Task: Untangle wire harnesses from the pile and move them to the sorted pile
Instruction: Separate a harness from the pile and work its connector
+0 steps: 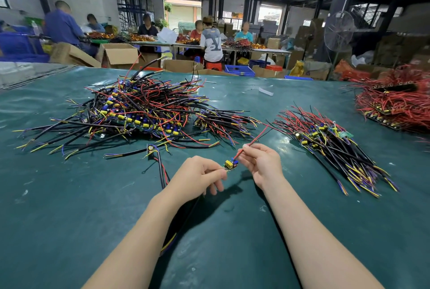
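So both hands are up over the green tabletop [69,195] with one harness [230,164] between them. The left hand [200,177] is pinching the little circuit board end (yellow and blue parts on it) between thumb and fingertips, other fingers curled under. The right hand [260,163] is pinching the harness's red lead [257,139] just past the board, and that lead runs up and to the right from there. A black cable [168,243] with yellow and blue ends trails down under the left forearm; looks like it's part of the same harness, but I can't tell for sure. The big tangled pile [139,107] sits further back on the left, a real mess of black, red, yellow and blue. The sorted pile [330,146] is off to the right, wires all lying roughly the same way. One loose harness [158,156] lies on its own just in front of the tangle. Far right there's another heap of mostly red wires [395,104].
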`<state>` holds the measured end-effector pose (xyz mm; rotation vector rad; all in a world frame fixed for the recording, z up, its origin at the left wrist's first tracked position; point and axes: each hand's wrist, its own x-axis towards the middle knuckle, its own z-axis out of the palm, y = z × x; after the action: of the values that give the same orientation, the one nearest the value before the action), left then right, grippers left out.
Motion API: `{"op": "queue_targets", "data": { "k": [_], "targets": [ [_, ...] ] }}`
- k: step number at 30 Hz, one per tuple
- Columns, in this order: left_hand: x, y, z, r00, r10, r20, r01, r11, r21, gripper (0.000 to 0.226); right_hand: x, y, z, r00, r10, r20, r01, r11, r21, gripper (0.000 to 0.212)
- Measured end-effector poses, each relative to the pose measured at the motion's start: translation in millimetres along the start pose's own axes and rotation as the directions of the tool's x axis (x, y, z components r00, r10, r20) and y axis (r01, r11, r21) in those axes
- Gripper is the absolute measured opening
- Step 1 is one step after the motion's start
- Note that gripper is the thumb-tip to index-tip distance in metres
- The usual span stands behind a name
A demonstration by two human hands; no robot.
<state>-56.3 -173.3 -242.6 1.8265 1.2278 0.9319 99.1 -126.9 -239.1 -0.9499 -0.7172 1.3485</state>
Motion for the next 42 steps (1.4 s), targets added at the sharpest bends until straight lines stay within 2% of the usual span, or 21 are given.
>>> {"op": "queue_targets", "data": {
  "k": [5,9,12,15,17,18,20,22,23,26,30,34,37,42],
  "targets": [
    [-2,5,-4,0.983,-0.090,0.162,0.111,0.986,-0.126,0.027,9,-11,-17,0.992,-0.053,-0.117,0.066,0.992,0.109,0.025],
    [-3,6,-4,0.979,-0.102,0.175,0.150,0.946,-0.287,0.028,14,-14,-22,0.976,-0.049,-0.213,0.089,0.980,0.181,0.024],
    [-2,5,-2,0.972,-0.140,0.190,0.207,0.891,-0.404,0.035,18,-17,-24,0.965,0.010,-0.263,0.063,0.961,0.269,0.025],
    [-2,6,1,0.966,-0.172,0.192,0.245,0.846,-0.474,0.038,15,-20,-22,0.994,0.035,-0.106,0.017,0.893,0.450,0.030],
    [2,6,1,0.976,-0.211,0.048,0.202,0.810,-0.550,0.037,11,-20,-15,0.999,0.017,0.042,-0.034,0.887,0.461,0.040],
    [4,6,1,0.972,-0.231,-0.040,0.162,0.785,-0.598,0.035,9,-17,-11,0.995,0.024,0.098,-0.062,0.913,0.402,0.043],
    [8,6,1,0.949,-0.262,-0.172,0.091,0.756,-0.648,0.028,4,-7,0,0.976,0.050,0.214,-0.073,0.993,0.098,0.035],
    [8,6,3,0.932,-0.277,-0.234,0.069,0.769,-0.636,0.024,-5,4,13,0.928,0.052,0.370,0.020,0.982,-0.187,0.017],
    [8,6,4,0.927,-0.282,-0.245,0.075,0.783,-0.618,0.025,-8,9,19,0.903,0.039,0.428,0.070,0.969,-0.236,0.015],
    [6,9,4,0.944,-0.270,-0.191,0.120,0.817,-0.564,0.028,-16,15,28,0.886,-0.057,0.461,0.184,0.954,-0.236,0.024],
    [5,11,4,0.957,-0.271,-0.101,0.152,0.768,-0.622,0.029,-17,16,27,0.942,-0.159,0.295,0.256,0.910,-0.326,0.022],
    [6,11,5,0.933,-0.337,-0.129,0.178,0.740,-0.648,0.021,-18,19,29,0.942,-0.250,0.225,0.328,0.825,-0.460,0.025],
    [7,9,2,0.906,-0.393,-0.155,0.183,0.696,-0.694,0.016,-18,21,29,0.897,-0.377,0.233,0.439,0.685,-0.581,0.035],
    [8,8,2,0.892,-0.418,-0.173,0.184,0.685,-0.705,0.015,-18,26,26,0.797,-0.493,0.350,0.588,0.495,-0.640,0.037]
  ]
}}
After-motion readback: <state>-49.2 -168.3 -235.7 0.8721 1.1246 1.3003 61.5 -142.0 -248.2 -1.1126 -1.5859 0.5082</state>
